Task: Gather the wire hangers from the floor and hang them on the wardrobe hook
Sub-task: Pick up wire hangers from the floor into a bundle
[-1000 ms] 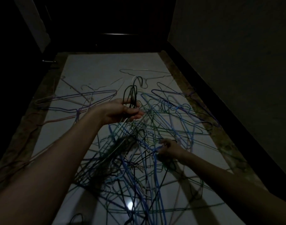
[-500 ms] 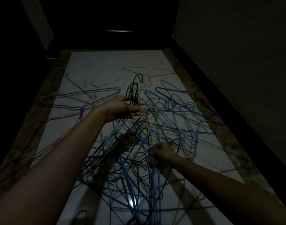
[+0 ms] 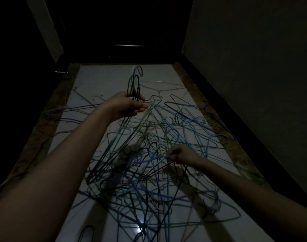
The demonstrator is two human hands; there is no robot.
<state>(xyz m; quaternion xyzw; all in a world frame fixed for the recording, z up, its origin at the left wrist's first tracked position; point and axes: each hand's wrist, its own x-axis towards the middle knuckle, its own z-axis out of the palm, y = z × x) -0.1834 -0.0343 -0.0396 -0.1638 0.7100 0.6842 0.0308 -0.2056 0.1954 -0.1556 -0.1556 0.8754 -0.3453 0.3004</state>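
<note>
Setting: dim narrow passage seen from the head view, with a pale glossy tiled floor [image 3: 104, 81] running ahead to a dark wooden door [image 3: 124, 32].
Left hand: left hand [image 3: 126, 106] is raised above the floor, its fingers [image 3: 142, 106] curled round the necks of a bunch of dark thin wire hangers [image 3: 134, 88].
Held bunch: hooks stand upright above the fist, and the triangular frames hang down and toward the camera, over the pile.
Right hand: right hand [image 3: 181, 154] is low over the pile, its fingers [image 3: 172, 155] pinching a light blue coated wire hanger [image 3: 149, 159] at one end.
Blue hanger: it stretches leftward from the pinch, its far end blurred; I cannot tell whether it is clear of the other wires.
Floor pile: tangled heap of blue, green, black and pale wire hangers [image 3: 184, 126] lies across the middle and right of the floor, many of them overlapping one another.
Outliers: purple wire hanger [image 3: 70, 110] lies flat near the left edge, apart from the heap; a pale thin wire hanger [image 3: 159, 88] lies farther ahead, near the door.
Borders: brown mottled stone strip [image 3: 34, 137] lines the left side of the floor, and a dark baseboard [image 3: 236, 110] runs along the grey right wall [image 3: 254, 58].
Light: bright glare spot [image 3: 140, 228] shines on the near tiles.
</note>
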